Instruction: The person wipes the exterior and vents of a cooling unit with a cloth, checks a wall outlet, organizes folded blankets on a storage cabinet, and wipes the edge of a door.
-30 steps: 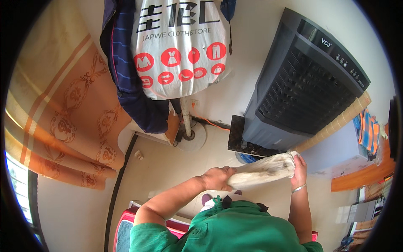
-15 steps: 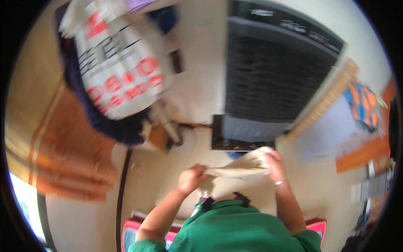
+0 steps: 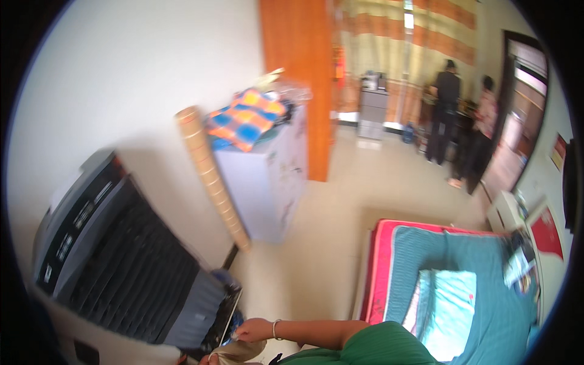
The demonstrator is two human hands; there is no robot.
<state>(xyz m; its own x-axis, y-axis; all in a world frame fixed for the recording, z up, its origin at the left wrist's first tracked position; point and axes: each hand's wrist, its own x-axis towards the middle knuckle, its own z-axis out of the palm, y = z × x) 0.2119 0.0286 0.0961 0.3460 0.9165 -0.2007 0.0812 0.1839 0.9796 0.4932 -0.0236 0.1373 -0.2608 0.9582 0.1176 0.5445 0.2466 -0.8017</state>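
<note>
Cream-coloured, limp cloth (image 3: 244,351) hangs low in front of you at the bottom edge of the view, near the foot of a tall dark-grey air cooler with a slatted front (image 3: 131,255). Your right hand (image 3: 254,330), a silver-toned bangle (image 3: 277,330) at its wrist, has its fingers closed on the upper part of the cloth; your left hand (image 3: 210,360) shows only in part at the cloth's left side, and how firmly it grips you cannot tell. Hands placed at both sides probably keep the soft fabric from bunching. Past the cooler, a long tan rolled mat (image 3: 210,173) stands tilted beside a pale lilac cabinet (image 3: 261,194), likely upended to save floor space. An orange-and-blue checked cloth (image 3: 246,118) lies on the cabinet, whose flat top seems to serve as a shelf. To your right, a teal-covered bed with a pinkish-red edge (image 3: 406,261) bears folded pale-turquoise bedding (image 3: 453,310), perhaps piled neatly for storage. Two people (image 3: 448,91) stand well apart from you across the room.
</note>
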